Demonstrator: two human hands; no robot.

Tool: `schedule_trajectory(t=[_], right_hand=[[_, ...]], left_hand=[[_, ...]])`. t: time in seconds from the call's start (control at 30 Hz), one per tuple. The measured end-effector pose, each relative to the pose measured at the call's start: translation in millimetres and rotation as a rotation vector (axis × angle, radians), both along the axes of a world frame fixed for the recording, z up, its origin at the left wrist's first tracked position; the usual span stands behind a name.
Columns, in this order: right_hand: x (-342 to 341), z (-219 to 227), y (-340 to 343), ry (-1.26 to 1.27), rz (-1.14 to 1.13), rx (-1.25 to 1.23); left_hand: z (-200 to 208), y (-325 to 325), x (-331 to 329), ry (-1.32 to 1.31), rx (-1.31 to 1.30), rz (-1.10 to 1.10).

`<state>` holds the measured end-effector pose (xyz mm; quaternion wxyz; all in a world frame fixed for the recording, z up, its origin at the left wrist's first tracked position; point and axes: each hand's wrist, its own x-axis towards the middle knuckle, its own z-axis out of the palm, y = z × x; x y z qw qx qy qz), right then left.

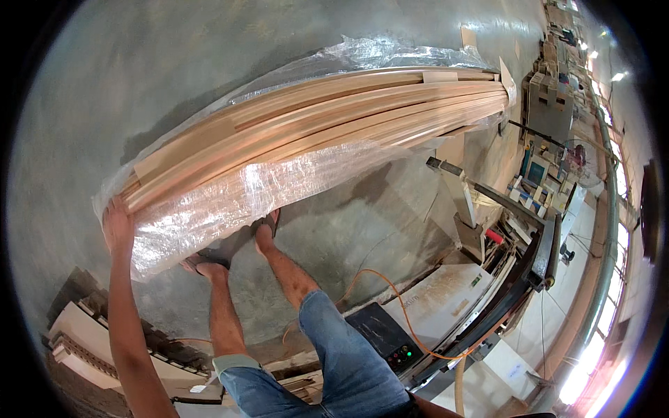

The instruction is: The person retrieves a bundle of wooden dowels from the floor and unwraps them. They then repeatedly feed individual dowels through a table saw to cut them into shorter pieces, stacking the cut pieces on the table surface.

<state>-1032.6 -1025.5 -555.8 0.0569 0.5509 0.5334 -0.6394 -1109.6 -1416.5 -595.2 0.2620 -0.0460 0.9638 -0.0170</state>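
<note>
- Timber first: a long bundle of pale wooden strips (313, 122), half-wrapped in clear plastic film (223, 202), arches across the upper middle of the view, raised clear of the floor, with its far end well away near the machines.
- Left hand (117, 226) presses flat against the near end of the bundle, fingers spread and lying open on the film rather than curled round anything. The right hand is out of sight, so its hold cannot be told.
- Slipping looks the main risk: the film is slick and loose, and an open palm on it could slide, letting the near end drop toward the sandalled feet (237, 244) directly below.
- Strips sit unevenly in the stack; a tilt could let single pieces shoot out of the open wrap.
- Orange cable (390, 299) trails across the floor beside the legs, a likely trip hazard while carrying.
- Grey concrete floor (139, 70), smooth and slightly shiny.
- Woodworking machine (446, 299) with a dark control panel stands close on the right; bright windows line the far right wall.
</note>
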Motion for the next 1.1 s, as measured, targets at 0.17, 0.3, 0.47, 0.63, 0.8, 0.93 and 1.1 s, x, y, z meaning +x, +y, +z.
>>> schedule_trajectory(t=[0.17,0.3,0.47,0.63,0.8,0.93,1.1], right_hand=[[6.8,6.5,0.8,-0.006,0.01,-0.019],[20.8,11.6,10.2,-0.02,-0.008,-0.029],[62.9,26.5,27.3,-0.088,0.0,-0.061],[208.0,103.0,77.1,-0.357,0.179,-0.073],[392.2,322.8,241.8,-0.632,1.004,0.069],[190.0,238.7,206.3,-0.496,0.893,0.549],[-81.0,87.3,38.9,0.338,1.477,0.801]], left_hand=[[4.3,3.9,1.8,0.114,-0.117,0.038],[22.9,21.6,-12.5,-0.047,-0.14,0.114],[32.1,14.3,-8.8,-0.05,-0.033,0.202],[57.2,26.0,-16.2,-0.109,0.157,0.185],[24.0,-16.9,16.7,-0.068,0.027,0.164],[14.1,2.6,12.5,0.102,0.065,0.141],[20.3,2.3,12.4,0.132,0.132,0.192]])
